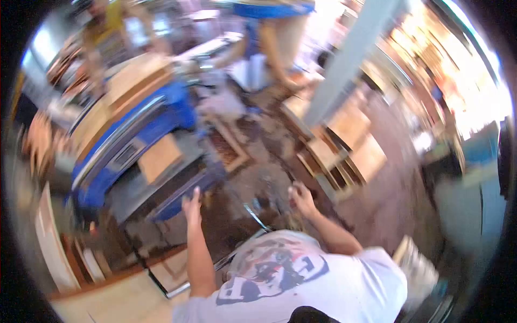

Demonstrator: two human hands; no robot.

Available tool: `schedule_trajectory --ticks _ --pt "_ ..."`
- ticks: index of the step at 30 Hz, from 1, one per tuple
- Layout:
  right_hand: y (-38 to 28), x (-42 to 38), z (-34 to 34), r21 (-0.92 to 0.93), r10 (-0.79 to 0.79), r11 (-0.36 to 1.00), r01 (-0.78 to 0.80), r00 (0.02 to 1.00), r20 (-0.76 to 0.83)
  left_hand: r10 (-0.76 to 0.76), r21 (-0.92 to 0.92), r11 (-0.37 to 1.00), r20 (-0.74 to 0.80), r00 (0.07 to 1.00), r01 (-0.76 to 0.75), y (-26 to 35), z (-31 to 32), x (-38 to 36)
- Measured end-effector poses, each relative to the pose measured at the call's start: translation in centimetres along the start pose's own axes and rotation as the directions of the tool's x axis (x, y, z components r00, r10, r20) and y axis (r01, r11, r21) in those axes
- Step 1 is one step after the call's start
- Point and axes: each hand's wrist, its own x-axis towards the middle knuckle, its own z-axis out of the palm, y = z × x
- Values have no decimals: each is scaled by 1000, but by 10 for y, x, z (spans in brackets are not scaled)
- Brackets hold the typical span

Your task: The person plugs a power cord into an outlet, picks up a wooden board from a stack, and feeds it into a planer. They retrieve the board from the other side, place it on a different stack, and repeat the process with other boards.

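My left hand [192, 204] is held out in front of me, its fingers apart and nothing visible in them. It is nearest to the front edge of a blue machine [186, 102] that looks like a planer. On that machine's dark metal bed [175, 180] lies a light wooden board [160, 158]. Out to the right, my right hand [302, 199] hangs over the floor with its fingers loosely bent and apart. I see no object in it, though motion blurs the fingertips. Neither hand clearly touches anything.
Wooden box-like pieces [344, 153] are stacked on the floor to the right, beside a grey post [350, 59]. Boards [54, 242] lean at the left; a pale panel [124, 299] lies below. Another person's arm [280, 59] shows ahead. A wooden frame [231, 145] stands near the machine.
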Motion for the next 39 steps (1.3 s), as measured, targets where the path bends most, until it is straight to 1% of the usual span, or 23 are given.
schedule_trajectory --ticks 1,2,3,4,5,6,7,8,11,14,16,18,21,24,25,27,28,31,32,35,37,38,39 --pt "29 12 -28 -85 -21 996 4 978 -207 -10 31 999 -99 995 14 4 24 -39" --pt "48 18 -60 -137 -88 990 42 932 -351 71 68 995 14 997 -72 -14 31 -53" --pt "91 34 -98 -182 -88 983 -6 860 -503 62 130 989 23 998 -64 -26 43 -77" --pt "76 20 -125 -187 -65 980 -69 777 -626 58 188 980 11 998 -59 -38 53 -102" --pt "118 37 -161 -217 -127 974 -72 619 -775 78 251 964 32 996 -84 -53 53 -115" --pt "66 9 -179 -147 -59 983 -114 558 -828 101 309 945 49 994 -111 -68 54 -125" --pt "88 19 -213 -86 -56 995 -45 459 -887 128 364 920 63 990 -142 -76 64 -130" --pt "129 33 -254 -70 19 977 -203 408 -913 147 361 918 74 986 -164 -75 76 -141" --pt "198 74 -346 297 377 921 -254 376 -847 213 388 890 113 971 -240 -50 117 -172" --pt "162 87 -364 499 410 866 -25 607 -681 308 515 780 179 934 -356 -26 161 -179" --pt "164 116 -372 516 454 850 -103 642 -618 289 545 780 120 950 -306 -26 171 -166" --pt "168 133 -378 539 524 821 -189 628 -576 344 598 738 64 937 -312 -24 182 -167" --pt "174 126 -382 583 503 804 -113 654 -566 468 819 479 67 881 -317 -23 196 -188" --pt "173 131 -387 566 584 791 -234 564 -583 520 777 515 52 853 -361 -52 201 -194" --pt "165 134 -387 376 539 839 -394 501 -677 552 791 468 87 829 -394 -59 201 -198" --pt "109 131 -370 -6 368 752 -659 428 -826 628 812 350 166 760 -467 -47 226 -213" --pt "102 131 -371 99 454 754 -649 406 -793 651 786 354 183 737 -507 -39 241 -219" --pt "169 146 -387 69 312 905 -419 545 -779 662 695 243 391 640 -677 -11 275 -220" --pt "167 137 -391 94 258 955 -282 627 -735 634 687 260 408 656 -678 0 288 -222" --pt "199 141 -415 318 270 944 -90 766 -583 630 628 336 404 663 -702 10 301 -209" --pt "207 137 -431 367 335 917 -155 799 -499 638 647 317 396 661 -694 12 304 -205" --pt "178 127 -435 292 439 895 -336 776 -454 647 667 280 401 649 -691 8 302 -199" --pt "210 143 -438 336 363 918 -212 791 -492 659 699 246 387 645 -671 6 297 -195"
